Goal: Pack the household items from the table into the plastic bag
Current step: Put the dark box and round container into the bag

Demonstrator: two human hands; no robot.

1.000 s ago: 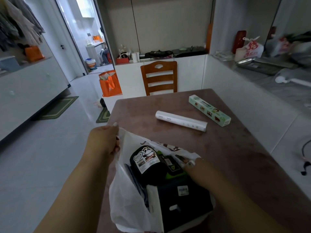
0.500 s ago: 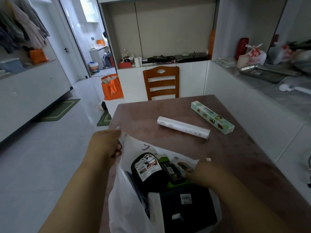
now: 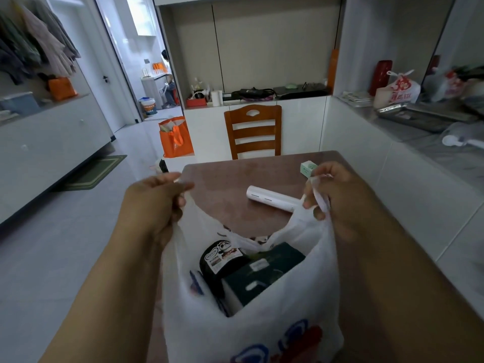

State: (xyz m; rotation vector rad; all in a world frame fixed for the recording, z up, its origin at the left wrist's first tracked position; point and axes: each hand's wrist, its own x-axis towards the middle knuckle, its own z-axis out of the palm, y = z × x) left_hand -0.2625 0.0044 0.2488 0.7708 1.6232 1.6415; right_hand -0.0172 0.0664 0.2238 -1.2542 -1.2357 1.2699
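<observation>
The left hand [image 3: 154,205] and the right hand [image 3: 337,197] each have their fingers closed on a handle of the white plastic bag [image 3: 262,323], holding its mouth open over the counter [image 3: 225,187]. Inside sit a black panda-labelled pack [image 3: 217,260] and a dark green box [image 3: 262,273]. A white roll [image 3: 272,198] lies on the counter at 12 o'clock from the bag, with a light green box [image 3: 307,169] partly hidden behind the right hand.

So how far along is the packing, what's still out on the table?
Done: a black panda-label pack and a dark green box sit inside the plastic bag. In hand: the left hand and right hand each hold a bag handle. Left: the white roll and the green box remain on the table.
</observation>
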